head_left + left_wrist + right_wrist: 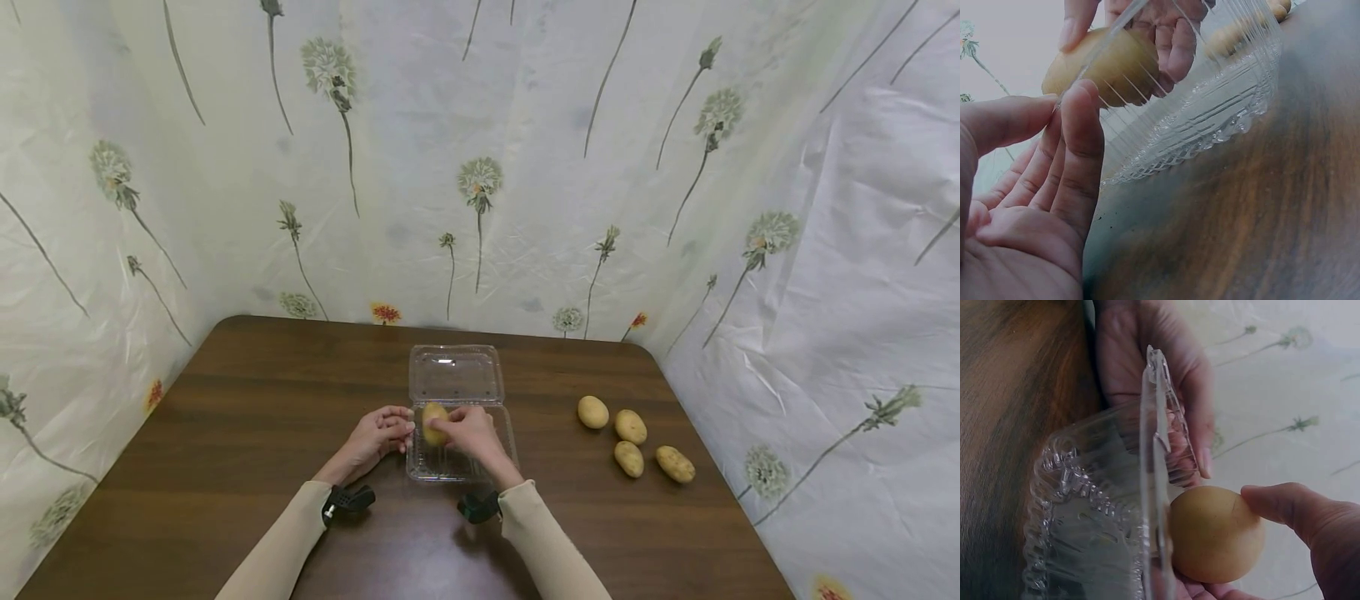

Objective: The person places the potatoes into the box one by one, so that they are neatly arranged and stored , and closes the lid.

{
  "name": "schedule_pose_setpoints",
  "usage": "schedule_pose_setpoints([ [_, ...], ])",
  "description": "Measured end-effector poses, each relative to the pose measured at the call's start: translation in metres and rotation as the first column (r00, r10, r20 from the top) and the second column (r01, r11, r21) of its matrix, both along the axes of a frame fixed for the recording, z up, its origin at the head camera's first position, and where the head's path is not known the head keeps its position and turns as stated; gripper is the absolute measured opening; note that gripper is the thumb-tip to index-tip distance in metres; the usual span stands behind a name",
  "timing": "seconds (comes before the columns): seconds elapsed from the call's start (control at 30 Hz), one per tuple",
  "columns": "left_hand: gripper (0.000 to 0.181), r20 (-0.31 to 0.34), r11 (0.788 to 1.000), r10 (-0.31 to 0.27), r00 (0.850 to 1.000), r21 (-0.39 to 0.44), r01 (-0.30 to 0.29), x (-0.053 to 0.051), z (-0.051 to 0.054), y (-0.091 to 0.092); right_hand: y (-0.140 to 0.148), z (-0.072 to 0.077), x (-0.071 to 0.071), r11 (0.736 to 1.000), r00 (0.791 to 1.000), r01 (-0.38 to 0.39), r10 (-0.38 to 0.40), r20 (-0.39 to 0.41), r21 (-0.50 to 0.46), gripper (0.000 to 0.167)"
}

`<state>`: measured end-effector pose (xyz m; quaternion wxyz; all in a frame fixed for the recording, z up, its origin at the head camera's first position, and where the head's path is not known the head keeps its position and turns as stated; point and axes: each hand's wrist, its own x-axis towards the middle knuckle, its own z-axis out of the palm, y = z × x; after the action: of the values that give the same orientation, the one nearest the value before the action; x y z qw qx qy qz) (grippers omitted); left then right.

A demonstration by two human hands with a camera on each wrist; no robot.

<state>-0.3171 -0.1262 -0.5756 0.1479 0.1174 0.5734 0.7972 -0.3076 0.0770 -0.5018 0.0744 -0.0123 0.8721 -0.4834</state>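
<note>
A clear plastic clamshell container [457, 473] lies on the table with its lid [457, 372] folded back toward the wall. With thumb and fingers, my right hand [471, 433] grips a potato [434, 423] over the left part of the container's base. My left hand [375, 437] pinches the base's left rim between thumb and fingers, as the left wrist view shows. In the right wrist view the potato [1216, 534] is at the level of the container's edge, beside the left hand [1154, 362]. Whether it touches the bottom cannot be told.
Several loose potatoes lie in a group on the right of the brown wooden table [300, 367], among them one potato [593, 412] nearest the container and another [675, 464] near the right edge. A flower-patterned curtain [405, 167] surrounds the table's back and sides.
</note>
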Motion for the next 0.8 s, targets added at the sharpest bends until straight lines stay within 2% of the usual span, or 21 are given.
schedule_pose_setpoints([
  [0.4, 0.024, 0.008, 1.000, 0.000, 1.000, 0.007, 0.000, 0.0000, -0.0005, 0.0008, -0.0022, -0.0036, -0.0001, 0.997, 1.000, -0.003, 0.003, 0.005, 0.078, 0.042],
  [0.8, 0.022, 0.003, 1.000, 0.001, 1.000, 0.008, -0.001, 0.0005, 0.0002, 0.0003, -0.0049, -0.0101, 0.0032, 0.997, 1.000, -0.009, 0.008, 0.013, 0.080, 0.041],
])
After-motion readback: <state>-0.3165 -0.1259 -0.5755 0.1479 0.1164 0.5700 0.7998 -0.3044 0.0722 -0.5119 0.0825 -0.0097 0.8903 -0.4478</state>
